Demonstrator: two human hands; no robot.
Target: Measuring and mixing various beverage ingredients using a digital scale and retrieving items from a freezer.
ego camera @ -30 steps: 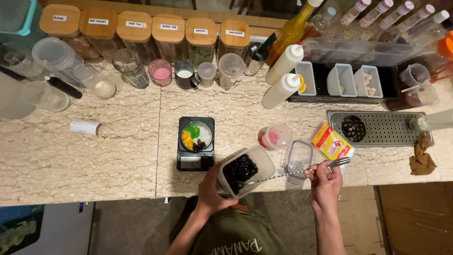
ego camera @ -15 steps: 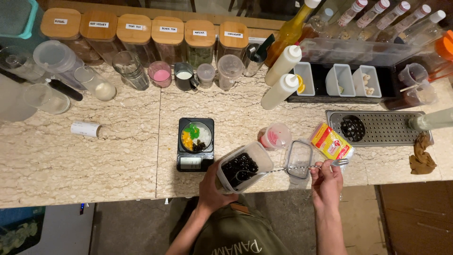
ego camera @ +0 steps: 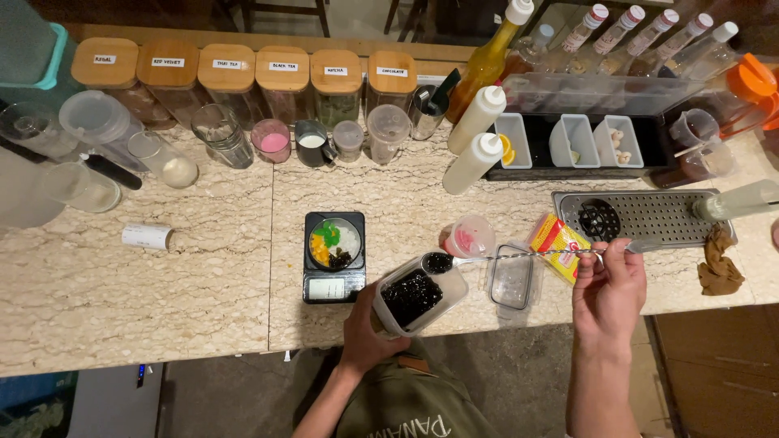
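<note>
My left hand (ego camera: 365, 328) grips a clear plastic tub of black pearls (ego camera: 418, 294), tilted at the counter's front edge. My right hand (ego camera: 610, 285) pinches the end of a long twisted-handle spoon (ego camera: 519, 256). The spoon's bowl (ego camera: 438, 262) carries black pearls just above the tub's far rim. Left of the tub, a small cup (ego camera: 334, 243) with green, orange, white and black fillings sits on a black scale (ego camera: 333, 258). The tub's clear lid (ego camera: 512, 277) lies flat under the spoon handle.
A pink-filled cup (ego camera: 469, 237) and a yellow packet (ego camera: 560, 243) lie beyond the spoon. A metal drip tray (ego camera: 649, 216), two white squeeze bottles (ego camera: 475, 146), a black bin tray (ego camera: 568, 142), wooden-lidded jars (ego camera: 284, 81) and several glasses line the marble counter (ego camera: 162, 292).
The spoon has come out of the tub loaded with black pearls and now hovers above its rim. My right hand has lifted slightly away from the counter edge.
</note>
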